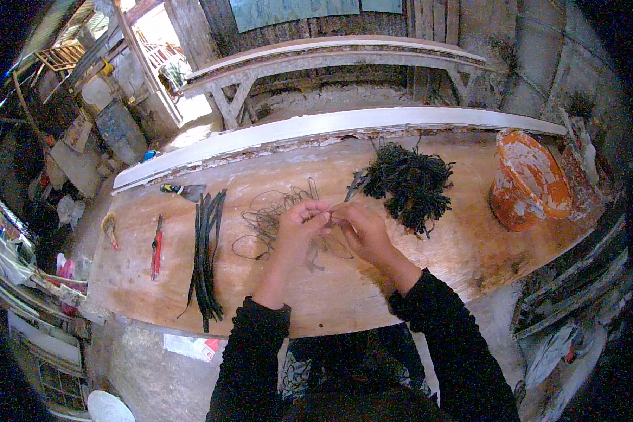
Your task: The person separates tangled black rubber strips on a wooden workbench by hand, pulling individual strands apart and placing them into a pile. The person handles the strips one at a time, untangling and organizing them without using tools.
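My left hand (306, 219) and my right hand (362, 226) meet over the middle of the wooden table, fingertips pinched close together. Whatever thin thing they hold is too small to make out. A short dark strip (356, 184) sticks up just beyond my right fingertips; whether they grip it is unclear. Beneath and beside my left hand spreads a loose tangle of thin wire (261, 224). Past my right hand lies a big bundle of knotted black strips (408, 181). Several long flat black strips (205, 260) lie lengthwise to the left of the wire.
On the table's left are a red utility knife (156, 250), a brush (110, 231) and a scraper (184, 191). An orange bucket (508, 200) crusted with white stands at the right. A long white board (344, 125) runs along the far edge, with a bench (344, 56) behind.
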A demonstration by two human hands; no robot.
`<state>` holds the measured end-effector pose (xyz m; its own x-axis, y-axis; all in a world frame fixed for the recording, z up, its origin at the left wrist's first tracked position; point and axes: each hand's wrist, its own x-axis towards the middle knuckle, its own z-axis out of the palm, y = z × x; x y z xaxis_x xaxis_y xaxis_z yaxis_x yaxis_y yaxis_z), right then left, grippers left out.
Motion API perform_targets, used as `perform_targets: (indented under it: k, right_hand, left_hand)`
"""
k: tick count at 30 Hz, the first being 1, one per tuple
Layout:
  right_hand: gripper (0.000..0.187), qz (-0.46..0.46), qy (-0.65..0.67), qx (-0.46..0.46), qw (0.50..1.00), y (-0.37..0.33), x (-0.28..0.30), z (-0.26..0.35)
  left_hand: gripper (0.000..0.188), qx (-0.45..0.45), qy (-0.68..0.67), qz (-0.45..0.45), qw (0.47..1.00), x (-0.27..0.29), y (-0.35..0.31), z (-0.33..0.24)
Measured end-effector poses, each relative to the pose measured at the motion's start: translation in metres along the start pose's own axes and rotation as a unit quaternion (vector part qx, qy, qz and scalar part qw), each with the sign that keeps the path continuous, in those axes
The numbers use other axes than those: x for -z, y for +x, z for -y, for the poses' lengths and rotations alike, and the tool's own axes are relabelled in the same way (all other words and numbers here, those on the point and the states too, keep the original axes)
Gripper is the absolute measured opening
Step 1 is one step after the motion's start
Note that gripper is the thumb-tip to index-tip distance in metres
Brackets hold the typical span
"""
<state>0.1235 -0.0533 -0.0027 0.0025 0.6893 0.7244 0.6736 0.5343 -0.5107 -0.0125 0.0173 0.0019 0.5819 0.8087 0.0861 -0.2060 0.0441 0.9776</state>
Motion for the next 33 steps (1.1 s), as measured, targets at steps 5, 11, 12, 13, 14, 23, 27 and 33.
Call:
perform_targets:
  k: [5,11,12,13,14,23,27,33]
  right_hand:
    - [0.007,-0.040,0.073,-0.091,0.992,-0.001,-0.007,-0.007]
    - [0.007,-0.056,0.298,-0.254,0.918,-0.003,-0.015,-0.012]
    - [0.007,-0.059,0.322,-0.274,0.904,-0.001,-0.012,-0.011]
    - [0.008,-0.061,0.347,-0.292,0.889,0.000,-0.010,-0.011]
    - [0.008,-0.056,0.372,-0.290,0.880,0.001,-0.009,-0.013]
    - [0.008,-0.077,0.336,-0.262,0.902,0.003,-0.006,-0.005]
    - [0.011,-0.080,0.242,-0.235,0.938,0.006,-0.001,0.007]
    - [0.012,-0.095,0.180,-0.214,0.955,0.004,-0.005,-0.001]
  left_hand:
    - [0.010,-0.100,0.127,-0.047,0.986,-0.008,0.003,0.006]
    - [0.013,-0.206,0.232,-0.076,0.948,-0.013,-0.002,0.009]
    - [0.013,-0.208,0.227,-0.076,0.948,-0.015,-0.003,0.007]
    - [0.014,-0.212,0.223,-0.077,0.949,-0.016,-0.004,0.006]
    - [0.013,-0.225,0.219,-0.073,0.947,-0.016,-0.004,0.007]
    - [0.018,-0.216,0.189,-0.072,0.955,-0.013,0.000,0.012]
    - [0.030,-0.175,0.094,-0.065,0.978,-0.012,0.001,0.011]
    - [0.037,-0.163,0.112,-0.053,0.979,-0.013,0.000,0.008]
